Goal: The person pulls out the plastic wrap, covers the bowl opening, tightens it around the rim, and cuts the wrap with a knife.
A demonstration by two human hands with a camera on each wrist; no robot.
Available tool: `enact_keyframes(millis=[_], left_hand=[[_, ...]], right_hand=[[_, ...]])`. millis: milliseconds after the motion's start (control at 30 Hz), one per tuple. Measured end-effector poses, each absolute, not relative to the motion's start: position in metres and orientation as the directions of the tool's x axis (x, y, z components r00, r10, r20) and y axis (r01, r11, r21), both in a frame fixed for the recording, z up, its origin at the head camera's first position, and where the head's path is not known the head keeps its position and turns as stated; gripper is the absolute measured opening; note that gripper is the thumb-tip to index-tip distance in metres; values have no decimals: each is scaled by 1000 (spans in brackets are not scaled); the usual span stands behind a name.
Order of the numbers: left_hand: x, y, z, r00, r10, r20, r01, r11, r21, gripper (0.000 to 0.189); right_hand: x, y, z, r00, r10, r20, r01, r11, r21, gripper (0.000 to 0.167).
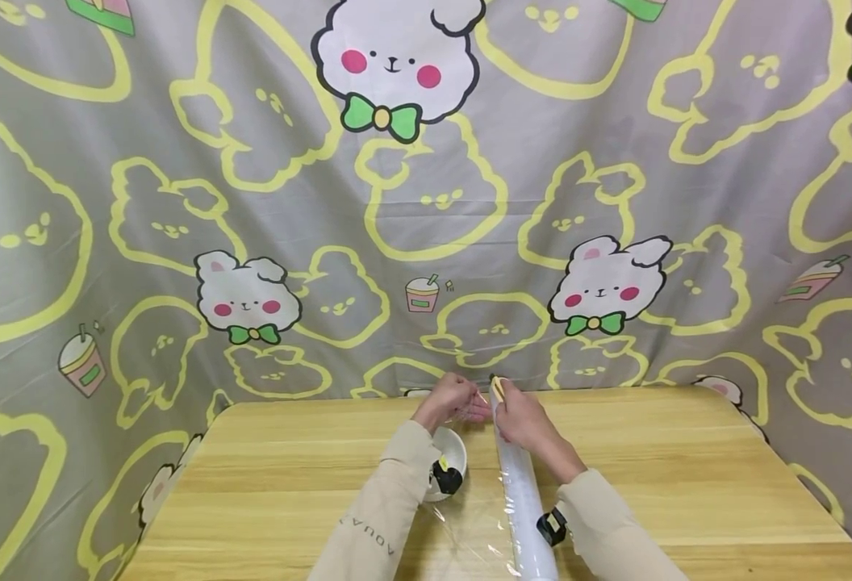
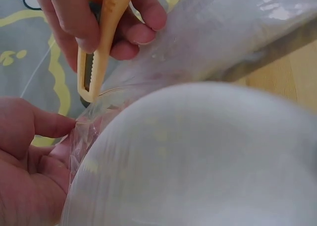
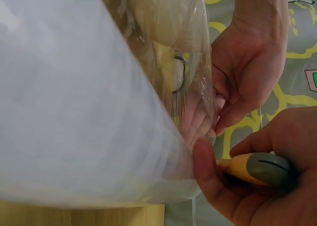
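Note:
My left hand [image 1: 457, 395] pinches the edge of a sheet of clear plastic film [image 3: 198, 77] near the table's far edge, with its other fingers behind the film. In my right hand [image 1: 528, 420] is a yellow utility knife [image 2: 110, 32], gripped beside the far end of a large roll of plastic film [image 1: 522, 492]. Its tip sits right at the film's edge, close to the left thumb. The roll lies lengthwise on the table, and the loose sheet stretches from it to the left. Under the left forearm stands a white bowl [image 1: 458, 452], partly hidden by the sleeve and wrist camera.
The wooden table [image 1: 273, 484] ends just beyond both hands. Behind it hangs a grey curtain [image 1: 397, 218] printed with cartoon animals, which also runs along both sides. A black camera [image 1: 553, 526] on the right wrist is close to the roll.

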State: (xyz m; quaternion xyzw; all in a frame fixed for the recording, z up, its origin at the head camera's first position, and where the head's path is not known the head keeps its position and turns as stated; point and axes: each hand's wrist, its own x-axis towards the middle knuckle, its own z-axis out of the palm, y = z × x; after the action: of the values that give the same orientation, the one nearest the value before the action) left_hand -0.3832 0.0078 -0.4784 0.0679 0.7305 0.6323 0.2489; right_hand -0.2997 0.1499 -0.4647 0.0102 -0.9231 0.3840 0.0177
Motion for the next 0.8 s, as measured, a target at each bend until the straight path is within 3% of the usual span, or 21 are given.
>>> enact_keyframes(millis=[800], left_hand=[[-383,7,-480,-885,383,-263,-227,138,964,20]], right_hand=[[-286,153,-464,-996,0,91,-59,766,-640,55]])
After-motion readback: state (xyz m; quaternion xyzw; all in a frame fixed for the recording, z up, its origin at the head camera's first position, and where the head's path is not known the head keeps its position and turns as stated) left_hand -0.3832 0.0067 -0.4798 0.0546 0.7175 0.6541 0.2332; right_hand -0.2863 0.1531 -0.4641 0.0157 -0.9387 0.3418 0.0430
